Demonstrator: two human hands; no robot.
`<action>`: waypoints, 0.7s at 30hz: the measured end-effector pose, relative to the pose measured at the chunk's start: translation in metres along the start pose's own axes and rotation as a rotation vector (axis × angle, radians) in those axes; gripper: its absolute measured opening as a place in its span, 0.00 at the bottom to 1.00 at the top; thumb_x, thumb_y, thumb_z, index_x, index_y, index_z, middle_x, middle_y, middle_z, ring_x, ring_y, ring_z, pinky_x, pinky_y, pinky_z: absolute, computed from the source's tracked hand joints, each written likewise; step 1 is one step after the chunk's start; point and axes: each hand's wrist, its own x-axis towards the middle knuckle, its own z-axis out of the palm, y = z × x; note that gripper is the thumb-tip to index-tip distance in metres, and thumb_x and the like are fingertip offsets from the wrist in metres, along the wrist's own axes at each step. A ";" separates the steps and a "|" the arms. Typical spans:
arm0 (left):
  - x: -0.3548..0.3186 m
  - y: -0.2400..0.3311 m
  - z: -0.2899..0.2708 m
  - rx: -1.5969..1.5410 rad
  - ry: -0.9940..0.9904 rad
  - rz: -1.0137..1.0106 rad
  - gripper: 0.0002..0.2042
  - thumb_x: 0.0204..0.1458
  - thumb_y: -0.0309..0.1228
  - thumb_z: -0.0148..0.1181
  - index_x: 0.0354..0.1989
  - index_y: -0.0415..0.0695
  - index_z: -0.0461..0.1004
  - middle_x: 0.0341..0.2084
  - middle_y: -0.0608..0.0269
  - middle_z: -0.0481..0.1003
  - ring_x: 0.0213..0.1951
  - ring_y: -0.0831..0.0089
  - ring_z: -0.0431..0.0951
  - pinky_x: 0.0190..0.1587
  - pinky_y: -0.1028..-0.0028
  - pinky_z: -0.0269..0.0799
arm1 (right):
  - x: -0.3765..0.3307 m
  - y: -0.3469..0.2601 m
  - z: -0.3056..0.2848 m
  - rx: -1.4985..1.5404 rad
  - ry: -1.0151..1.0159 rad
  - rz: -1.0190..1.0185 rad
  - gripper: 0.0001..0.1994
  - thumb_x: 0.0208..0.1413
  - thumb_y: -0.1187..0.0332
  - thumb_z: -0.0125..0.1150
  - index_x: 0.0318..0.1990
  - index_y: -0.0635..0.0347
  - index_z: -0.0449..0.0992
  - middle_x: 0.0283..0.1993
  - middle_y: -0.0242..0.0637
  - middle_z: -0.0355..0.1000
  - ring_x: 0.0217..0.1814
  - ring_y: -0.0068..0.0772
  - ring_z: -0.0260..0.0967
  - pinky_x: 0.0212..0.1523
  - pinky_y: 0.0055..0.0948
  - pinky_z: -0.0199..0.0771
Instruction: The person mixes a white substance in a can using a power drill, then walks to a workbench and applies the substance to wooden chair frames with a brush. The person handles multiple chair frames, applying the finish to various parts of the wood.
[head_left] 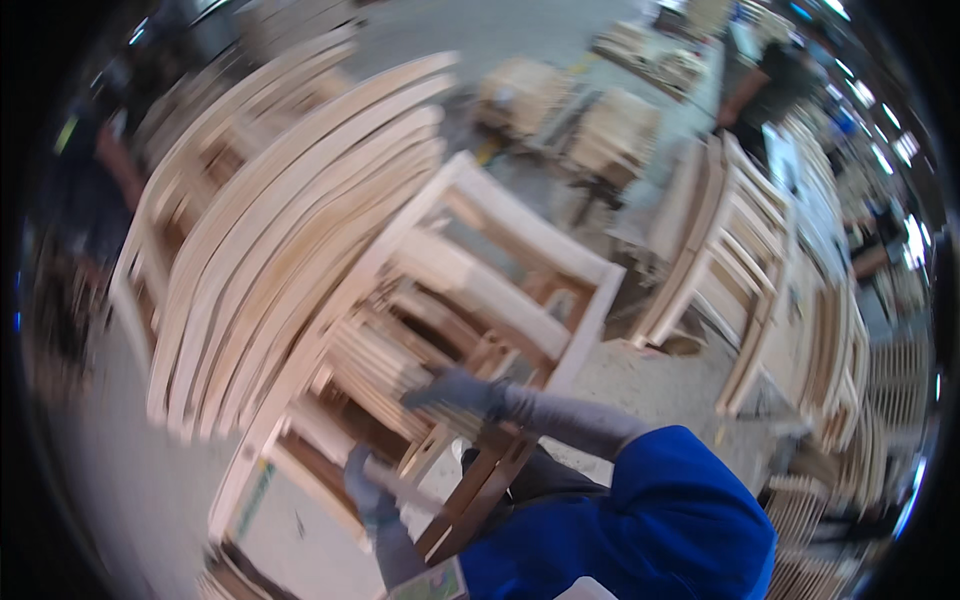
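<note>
A pale wooden frame (500, 205) stands tilted in front of me, with crosspieces and a set of narrow slats (375, 375) inside it. My left hand (370, 488), in a grey glove, is closed around the end of a short wooden rail (408, 487) at the frame's near left part. My right hand (458, 392), also gloved, reaches across from the right, fingers stretched over the slats. Its fingertips are blurred. Beneath my right wrist, close to my body, is a darker brown slotted wooden piece (480, 490).
Beyond the frame, a row of curved wooden frames (290, 210) leans together at left. More frames (735, 250) stand at right. Stacked boards (615, 130) lie farther back. One person (775, 95) is at the far right, another (85, 190) at the left edge.
</note>
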 end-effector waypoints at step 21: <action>-0.105 0.210 0.340 -0.606 -0.152 -0.182 0.18 0.52 0.43 0.48 0.38 0.38 0.68 0.27 0.59 0.67 0.31 0.71 0.69 0.35 0.72 0.68 | -0.366 -0.139 -0.242 -0.482 0.468 -0.133 0.48 0.35 0.39 0.64 0.59 0.67 0.61 0.50 0.54 0.69 0.55 0.49 0.66 0.55 0.34 0.64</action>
